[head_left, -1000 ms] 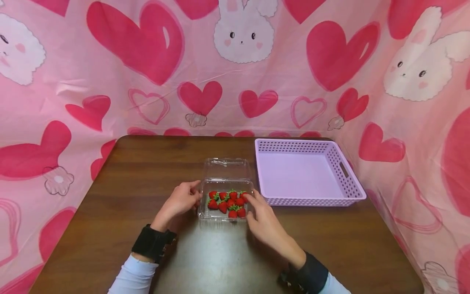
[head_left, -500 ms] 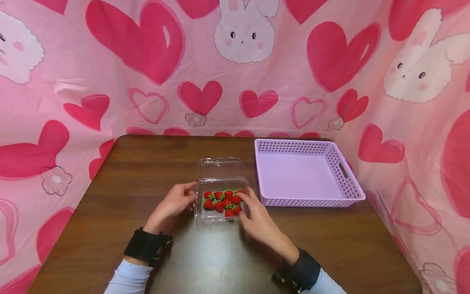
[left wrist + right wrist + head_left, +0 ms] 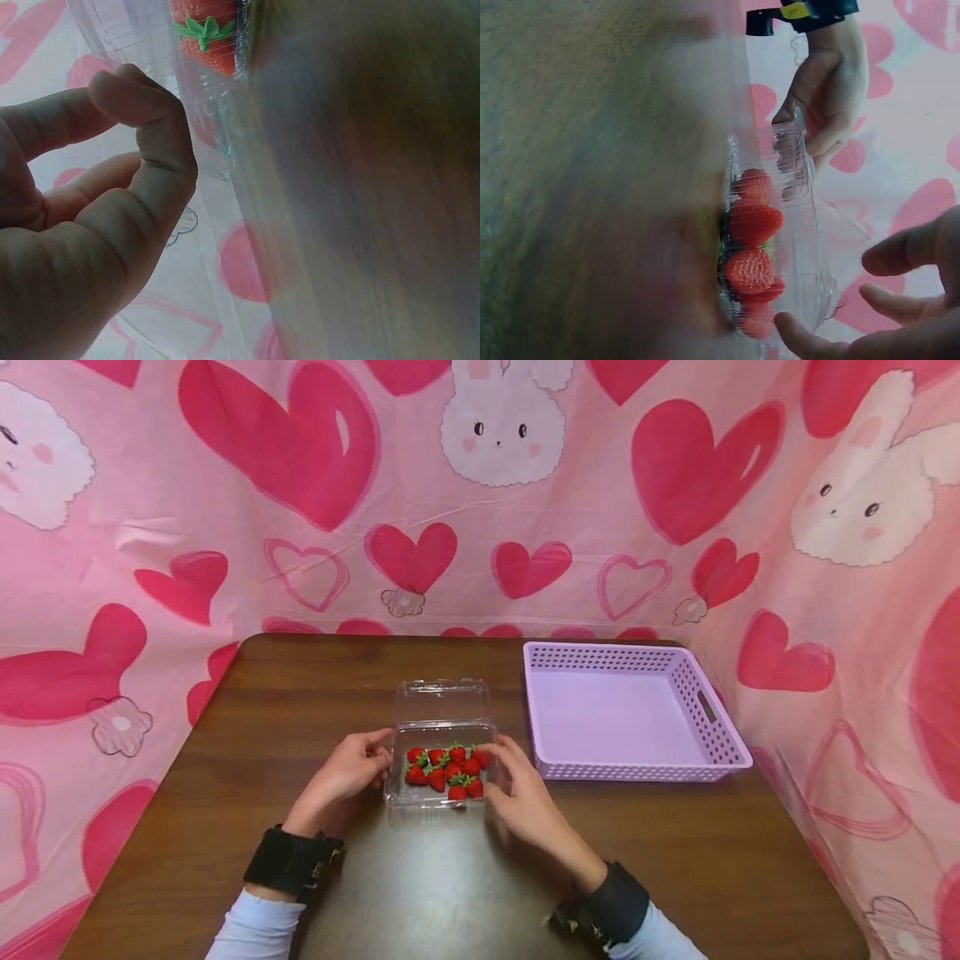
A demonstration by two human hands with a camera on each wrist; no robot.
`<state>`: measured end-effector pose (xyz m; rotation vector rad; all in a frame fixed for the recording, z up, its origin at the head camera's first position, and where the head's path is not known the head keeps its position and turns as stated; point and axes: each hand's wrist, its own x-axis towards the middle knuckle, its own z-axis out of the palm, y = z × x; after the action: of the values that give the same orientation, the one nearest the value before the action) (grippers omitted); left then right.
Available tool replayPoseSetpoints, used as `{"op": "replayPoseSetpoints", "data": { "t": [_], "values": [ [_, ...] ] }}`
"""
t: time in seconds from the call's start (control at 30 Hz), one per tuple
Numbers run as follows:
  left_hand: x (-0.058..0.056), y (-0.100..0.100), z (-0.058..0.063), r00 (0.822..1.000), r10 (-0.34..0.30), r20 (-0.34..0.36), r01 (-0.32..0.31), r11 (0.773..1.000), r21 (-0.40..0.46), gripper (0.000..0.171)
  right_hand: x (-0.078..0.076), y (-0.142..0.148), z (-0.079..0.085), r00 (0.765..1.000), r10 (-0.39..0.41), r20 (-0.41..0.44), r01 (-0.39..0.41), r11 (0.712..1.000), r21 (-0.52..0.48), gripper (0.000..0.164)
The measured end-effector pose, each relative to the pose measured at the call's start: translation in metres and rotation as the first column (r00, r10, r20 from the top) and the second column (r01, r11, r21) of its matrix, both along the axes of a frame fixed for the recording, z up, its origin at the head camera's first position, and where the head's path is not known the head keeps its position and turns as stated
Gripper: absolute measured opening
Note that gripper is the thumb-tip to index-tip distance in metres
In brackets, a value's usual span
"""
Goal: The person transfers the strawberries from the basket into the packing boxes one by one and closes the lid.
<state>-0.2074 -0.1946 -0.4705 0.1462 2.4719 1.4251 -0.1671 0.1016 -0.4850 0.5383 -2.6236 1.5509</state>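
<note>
A clear plastic clamshell box (image 3: 408,802) stands on the table with its lid (image 3: 442,702) folded back, away from me. Several red strawberries (image 3: 452,770) with green leaves lie in its base. At the left wall is my left hand (image 3: 347,770), its fingers bent; in the left wrist view, thumb and fingers (image 3: 161,142) curve beside the box without visibly pinching it. My right hand (image 3: 527,800) is at the right wall, fingers loosely spread. The right wrist view shows a fingertip (image 3: 791,330) close against the clear side; exact contact is hard to tell.
A lilac plastic basket (image 3: 637,771) with perforated sides stands at the back right of the brown wooden table (image 3: 300,693), a little right of the box. Pink cloth (image 3: 337,585) with hearts and rabbits hangs behind and along both sides.
The clamshell box with its strawberries has slid a little to the left, and both hands have moved left alongside it. The lilac basket has stayed in place.
</note>
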Motion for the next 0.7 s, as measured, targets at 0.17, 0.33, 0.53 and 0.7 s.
{"op": "replayPoseSetpoints", "data": {
  "t": [0.17, 0.33, 0.53, 0.7],
  "values": [
    [-0.005, -0.002, 0.001, 1.0, 0.001, 0.014, 0.0, 1.0, -0.025, 0.054, -0.013, -0.001, -0.001, 0.994, -0.046, 0.099, 0.056, 0.993, -0.102, 0.051],
    [-0.018, -0.001, 0.002, 0.998, 0.055, 0.011, -0.054, 0.998, -0.044, 0.055, -0.033, -0.009, 0.0, 0.964, -0.051, 0.263, 0.112, 0.968, -0.224, 0.06],
    [-0.031, 0.002, 0.0, 0.995, 0.092, 0.032, -0.091, 0.995, -0.044, 0.049, -0.049, -0.017, 0.003, 0.909, -0.029, 0.416, 0.189, 0.918, -0.349, 0.074],
    [-0.035, 0.001, 0.001, 0.994, 0.106, 0.038, -0.105, 0.994, -0.014, 0.044, -0.055, -0.019, 0.004, 0.897, -0.024, 0.441, 0.216, 0.894, -0.392, 0.078]
  ]
}}
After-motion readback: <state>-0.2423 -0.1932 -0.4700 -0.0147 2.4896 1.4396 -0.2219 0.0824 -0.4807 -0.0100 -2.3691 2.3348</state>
